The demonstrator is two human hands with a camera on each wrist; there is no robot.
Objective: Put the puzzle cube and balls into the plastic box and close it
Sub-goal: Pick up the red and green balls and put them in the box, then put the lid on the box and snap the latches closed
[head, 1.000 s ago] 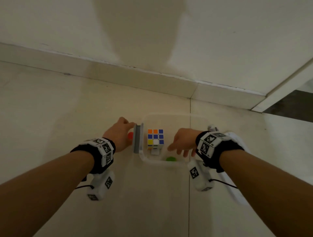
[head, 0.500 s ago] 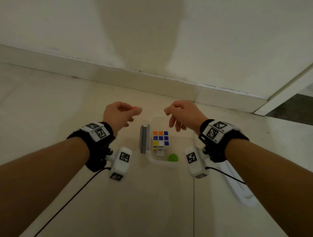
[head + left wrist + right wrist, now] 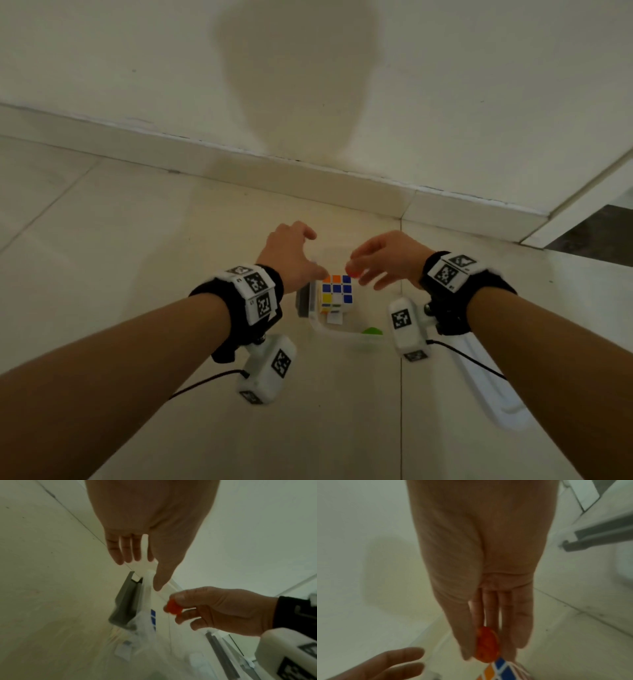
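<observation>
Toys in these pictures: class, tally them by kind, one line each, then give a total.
Puzzle cube: 1, in the box
Red ball: 1, pinched in the right hand
Green ball: 1, in the box
Total: 3 toys

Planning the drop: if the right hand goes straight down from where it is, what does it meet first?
Probably the puzzle cube. The right hand pinches the red ball just over the cube's far right corner inside the plastic box; depth is unclear.
</observation>
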